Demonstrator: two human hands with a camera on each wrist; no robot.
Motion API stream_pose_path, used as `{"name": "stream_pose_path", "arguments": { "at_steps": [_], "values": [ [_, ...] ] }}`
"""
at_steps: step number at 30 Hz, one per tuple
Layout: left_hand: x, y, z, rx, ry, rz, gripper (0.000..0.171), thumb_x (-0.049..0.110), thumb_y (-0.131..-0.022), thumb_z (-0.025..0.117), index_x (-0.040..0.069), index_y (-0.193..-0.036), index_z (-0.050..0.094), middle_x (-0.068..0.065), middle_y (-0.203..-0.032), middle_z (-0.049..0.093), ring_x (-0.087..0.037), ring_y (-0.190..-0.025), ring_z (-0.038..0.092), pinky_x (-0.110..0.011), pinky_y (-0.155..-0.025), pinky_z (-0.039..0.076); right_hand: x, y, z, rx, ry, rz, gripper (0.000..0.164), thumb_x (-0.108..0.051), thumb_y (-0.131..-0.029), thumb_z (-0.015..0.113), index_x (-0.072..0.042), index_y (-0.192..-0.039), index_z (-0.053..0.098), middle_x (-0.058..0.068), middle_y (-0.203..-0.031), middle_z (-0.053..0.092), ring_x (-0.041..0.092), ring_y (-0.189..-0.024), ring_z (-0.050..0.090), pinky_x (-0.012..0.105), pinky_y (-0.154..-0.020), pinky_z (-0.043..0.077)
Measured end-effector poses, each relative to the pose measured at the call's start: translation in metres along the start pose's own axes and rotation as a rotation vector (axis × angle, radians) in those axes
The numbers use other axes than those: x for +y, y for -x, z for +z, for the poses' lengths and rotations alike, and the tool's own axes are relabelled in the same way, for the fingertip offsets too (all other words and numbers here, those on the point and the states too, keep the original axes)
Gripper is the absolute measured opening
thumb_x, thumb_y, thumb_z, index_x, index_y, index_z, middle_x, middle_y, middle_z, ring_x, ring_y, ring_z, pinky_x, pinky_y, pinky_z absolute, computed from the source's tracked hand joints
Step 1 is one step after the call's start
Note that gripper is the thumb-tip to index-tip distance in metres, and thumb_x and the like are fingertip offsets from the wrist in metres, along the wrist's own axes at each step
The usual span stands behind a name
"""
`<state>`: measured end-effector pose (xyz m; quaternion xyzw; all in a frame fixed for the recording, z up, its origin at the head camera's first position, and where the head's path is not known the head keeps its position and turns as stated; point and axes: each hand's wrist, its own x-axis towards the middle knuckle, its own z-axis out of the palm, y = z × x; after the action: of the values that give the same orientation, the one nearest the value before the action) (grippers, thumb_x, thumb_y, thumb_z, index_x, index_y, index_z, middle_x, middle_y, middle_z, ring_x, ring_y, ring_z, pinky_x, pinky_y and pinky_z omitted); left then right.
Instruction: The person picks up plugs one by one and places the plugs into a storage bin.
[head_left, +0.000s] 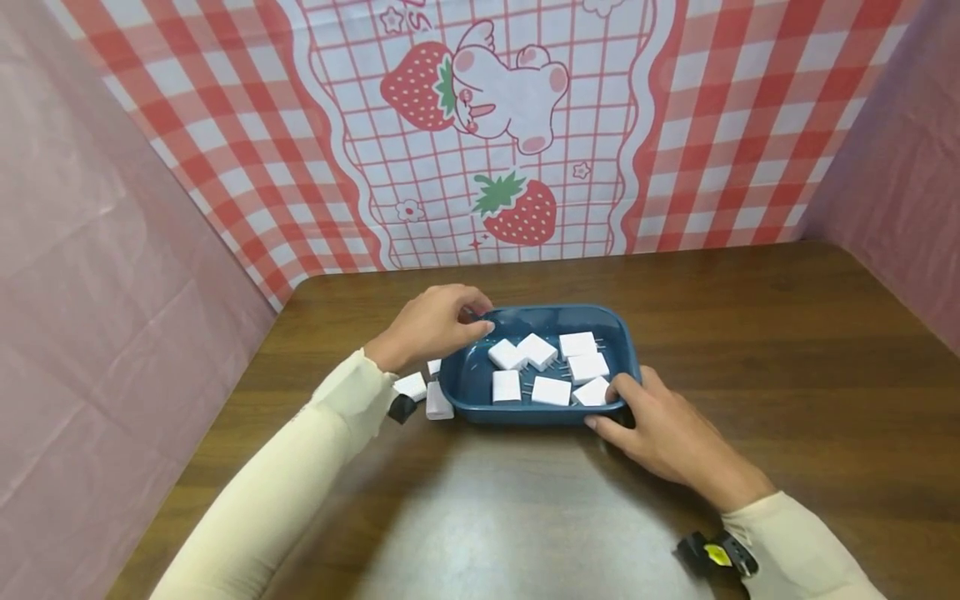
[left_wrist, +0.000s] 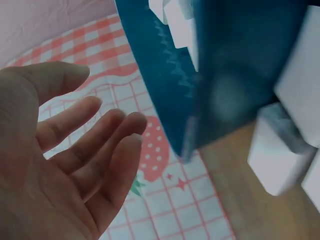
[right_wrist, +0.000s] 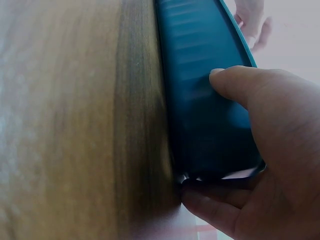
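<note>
A dark blue rectangular tray point(head_left: 555, 317) holds several white plug-in chargers point(head_left: 551, 392), some with their metal prongs showing. My right hand point(head_left: 667, 425) grips its near right corner. In the right wrist view, the thumb presses the long outer side of the tray point(right_wrist: 200, 125) and other fingers reach around the end, partly hidden. By the far left corner is my left hand point(head_left: 431, 325); the left wrist view shows its fingers loosely bent, with nothing in them, apart from the tray wall. More white chargers point(head_left: 440, 402) lie on the table just left of the tray, below the left wrist.
The brown wooden table point(head_left: 787, 350) extends to both sides and in front of the tray. A red-and-white checked cloth point(head_left: 720, 125) with strawberries hangs behind it. Pink cloth point(head_left: 112, 250) hangs at the sides. A black strap point(head_left: 716, 552) sits on the right wrist.
</note>
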<state>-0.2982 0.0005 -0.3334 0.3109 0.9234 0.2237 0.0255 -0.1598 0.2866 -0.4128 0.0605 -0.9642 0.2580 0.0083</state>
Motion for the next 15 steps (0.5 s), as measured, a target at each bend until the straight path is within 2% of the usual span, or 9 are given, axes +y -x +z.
{"name": "stream_pose_path", "arguments": {
  "at_steps": [7,15],
  "values": [
    [-0.022,0.021,-0.001,0.096,0.057,-0.037,0.028,0.028,-0.094,0.07,0.012,-0.117,0.069,0.0,-0.109,0.066,-0.014,-0.094,0.063,-0.036,-0.08,0.055,-0.001,-0.002,-0.002,-0.019,0.003,0.008,0.045,-0.054,-0.089,0.071,-0.015,-0.108,0.06,0.014,-0.107,0.051,0.026,-0.085,0.054,0.038,-0.065,0.045],
    [-0.039,0.04,0.003,0.098,0.056,-0.056,0.03,0.025,-0.094,0.071,0.01,-0.119,0.067,0.0,-0.109,0.068,-0.014,-0.094,0.065,-0.037,-0.08,0.056,0.0,0.0,0.0,0.002,0.006,-0.005,0.042,-0.052,-0.088,0.072,-0.015,-0.106,0.06,0.014,-0.106,0.051,0.025,-0.082,0.054,0.037,-0.064,0.044]
  ]
}}
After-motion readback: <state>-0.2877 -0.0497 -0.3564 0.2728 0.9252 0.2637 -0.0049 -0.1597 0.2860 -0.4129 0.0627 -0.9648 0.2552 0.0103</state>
